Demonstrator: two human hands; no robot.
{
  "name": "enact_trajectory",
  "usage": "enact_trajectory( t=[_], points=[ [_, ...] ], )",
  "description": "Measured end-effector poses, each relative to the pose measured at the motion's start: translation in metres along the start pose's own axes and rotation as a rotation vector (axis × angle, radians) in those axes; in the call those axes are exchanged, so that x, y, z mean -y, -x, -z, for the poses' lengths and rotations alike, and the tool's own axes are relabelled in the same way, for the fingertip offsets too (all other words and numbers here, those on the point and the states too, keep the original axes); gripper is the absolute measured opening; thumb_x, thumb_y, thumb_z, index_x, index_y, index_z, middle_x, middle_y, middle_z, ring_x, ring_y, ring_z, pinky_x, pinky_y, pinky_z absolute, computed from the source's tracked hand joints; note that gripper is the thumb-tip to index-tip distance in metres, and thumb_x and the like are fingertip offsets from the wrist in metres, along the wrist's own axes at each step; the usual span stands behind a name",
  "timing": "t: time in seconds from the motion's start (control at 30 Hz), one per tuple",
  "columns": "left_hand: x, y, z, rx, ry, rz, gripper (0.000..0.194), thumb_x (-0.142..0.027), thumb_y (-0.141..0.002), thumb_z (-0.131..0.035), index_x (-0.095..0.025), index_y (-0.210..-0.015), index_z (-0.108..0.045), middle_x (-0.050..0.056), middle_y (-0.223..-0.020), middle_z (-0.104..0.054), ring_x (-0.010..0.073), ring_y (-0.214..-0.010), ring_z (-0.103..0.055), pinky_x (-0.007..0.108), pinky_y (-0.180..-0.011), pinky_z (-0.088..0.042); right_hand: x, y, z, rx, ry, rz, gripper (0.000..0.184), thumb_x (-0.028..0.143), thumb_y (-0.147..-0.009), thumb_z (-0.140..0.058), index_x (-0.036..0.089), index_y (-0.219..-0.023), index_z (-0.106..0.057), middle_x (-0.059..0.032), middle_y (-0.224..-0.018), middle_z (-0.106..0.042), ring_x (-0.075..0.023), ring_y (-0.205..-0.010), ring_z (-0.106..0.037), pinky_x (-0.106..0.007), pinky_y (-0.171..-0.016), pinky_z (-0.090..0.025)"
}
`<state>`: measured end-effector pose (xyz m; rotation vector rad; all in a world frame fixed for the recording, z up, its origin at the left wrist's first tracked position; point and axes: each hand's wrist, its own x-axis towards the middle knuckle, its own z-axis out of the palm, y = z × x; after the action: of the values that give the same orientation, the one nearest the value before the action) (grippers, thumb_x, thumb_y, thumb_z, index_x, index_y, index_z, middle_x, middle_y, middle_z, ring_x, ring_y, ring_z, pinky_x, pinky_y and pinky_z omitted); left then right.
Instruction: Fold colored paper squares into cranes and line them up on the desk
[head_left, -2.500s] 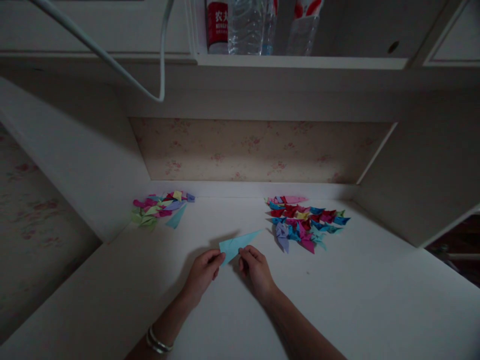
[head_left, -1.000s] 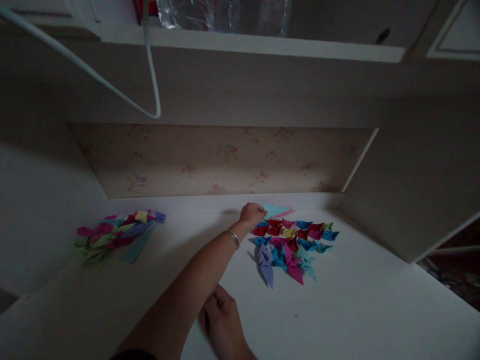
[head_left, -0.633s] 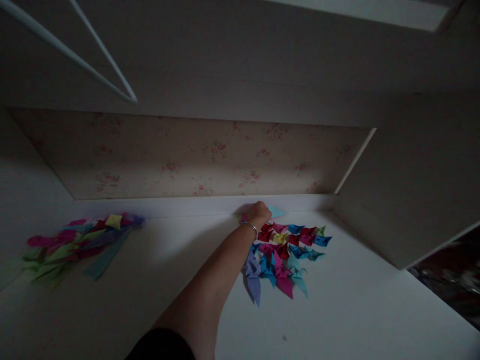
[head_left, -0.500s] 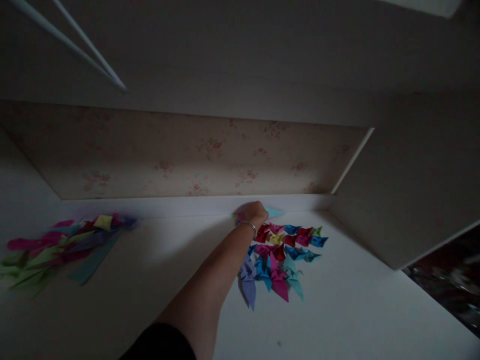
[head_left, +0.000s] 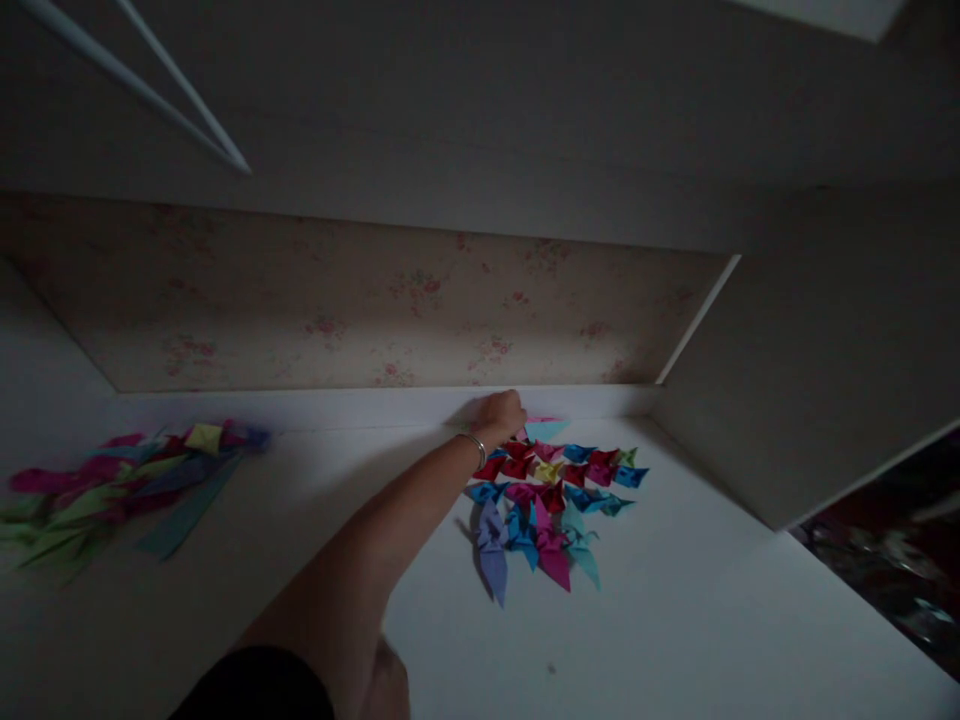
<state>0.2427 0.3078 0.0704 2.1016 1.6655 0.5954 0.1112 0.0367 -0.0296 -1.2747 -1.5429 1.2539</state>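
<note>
Right hand (head_left: 389, 686) reappears (partly behind left arm (head_left: 352, 565)).

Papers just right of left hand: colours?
Light blue paper and pink paper, beside the left hand; best in head view.

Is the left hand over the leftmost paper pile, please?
No, the left hand is just beyond the rows of folded paper.

Short black sleeve (head_left: 259, 690) on left arm (head_left: 375, 550); slim silvery bangle (head_left: 478, 453) round wrist; left hand (head_left: 501, 413) bare.
</note>
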Motion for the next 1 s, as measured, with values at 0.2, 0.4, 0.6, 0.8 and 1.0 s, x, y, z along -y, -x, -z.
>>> enact_trajectory(
  t=[0.2,0.4,0.6,0.8,1.0],
  points=[
    [0.054,0.059,0.048,-0.138,0.146,0.023,0.007,-0.027,-0.074,-0.061,-0.02,-0.073,-0.061,0.003,-0.078,-0.07,0.0163,-0.074,-0.06,0.024,-0.064,-0.04,0.02,0.013,0.008,-0.071,0.028,0.03,0.025,0.036,-0.084,-0.052,0.026,-0.071,-0.07,-0.0013,-0.055,-0.057,-0.0174,-0.055,-0.053,-0.025,-0.05,-0.035],
    [0.122,0.172,0.086,-0.182,0.332,0.082,0.02,-0.028,-0.077,-0.053,-0.02,-0.061,-0.044,-0.002,-0.06,-0.062,0.011,-0.052,-0.051,0.021,-0.05,-0.033,0.024,0.019,0.015,-0.027,0.002,0.097,0.025,0.034,-0.087,-0.049,0.023,-0.073,-0.068,0.0002,-0.06,-0.057,-0.0137,-0.055,-0.048,-0.023,-0.05,-0.032],
    [0.171,0.286,0.109,-0.229,0.733,0.268,0.029,-0.039,-0.069,-0.061,-0.021,-0.057,-0.042,-0.005,-0.049,-0.05,0.0077,-0.041,-0.032,0.021,-0.043,-0.023,0.029,0.022,0.017,0.018,-0.063,0.07,0.023,0.031,-0.087,-0.047,0.02,-0.076,-0.065,0.0031,-0.054,-0.05,-0.011,-0.047,-0.042,-0.021,-0.046,-0.029],
    [0.195,0.353,0.111,-0.16,0.802,0.396,0.03,-0.043,-0.072,-0.058,-0.02,-0.058,-0.044,-0.01,-0.042,-0.032,0.0076,-0.04,-0.027,0.021,-0.041,-0.019,0.027,0.022,0.014,0.025,-0.023,0.05,0.033,0.045,-0.088,-0.048,0.018,-0.077,-0.063,0.0037,-0.052,-0.047,-0.0108,-0.047,-0.04,-0.022,-0.045,-0.028],
    [0.199,0.363,0.113,-0.135,0.823,0.363,0.027,-0.035,-0.073,-0.058,-0.02,-0.059,-0.041,-0.007,-0.049,-0.044,0.0073,-0.044,-0.033,0.02,-0.044,-0.022,0.026,0.024,0.013,0.026,-0.003,0.028,0.036,0.05,-0.088,-0.047,0.017,-0.082,-0.062,0.0051,-0.051,-0.044,-0.0103,-0.046,-0.039,-0.022,-0.045,-0.028]
  ],
)
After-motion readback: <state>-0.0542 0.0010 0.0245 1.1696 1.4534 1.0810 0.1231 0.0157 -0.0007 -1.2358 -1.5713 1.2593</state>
